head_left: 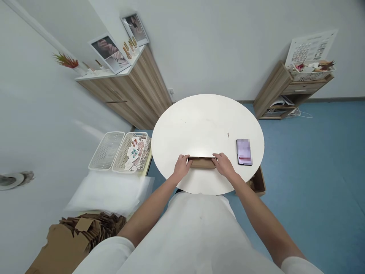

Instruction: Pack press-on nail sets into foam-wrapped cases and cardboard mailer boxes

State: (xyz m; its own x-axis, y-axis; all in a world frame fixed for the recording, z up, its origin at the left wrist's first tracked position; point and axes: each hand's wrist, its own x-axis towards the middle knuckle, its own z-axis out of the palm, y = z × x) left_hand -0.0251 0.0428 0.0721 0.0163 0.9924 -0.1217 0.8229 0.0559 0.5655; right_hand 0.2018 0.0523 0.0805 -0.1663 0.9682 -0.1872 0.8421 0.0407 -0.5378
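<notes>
A small brown cardboard box (202,163) stands near the front edge of the round white table (199,121). Its top edge looks dark, and I cannot see inside it. My left hand (182,165) grips the box's left end, with the fingers curled over the upper edge. At the opposite end, my right hand (222,163) holds the box the same way. A phone (244,152) with a lit, partly blurred screen lies on the table to the right of my right hand.
Left of the table are an empty white basket (105,152) and a basket (121,156) of printed cards. White sheets (105,192) and flattened cardboard (65,243) lie nearer. A cardboard carton (259,182) sits below right. Wooden cabinets (142,87) line the wall.
</notes>
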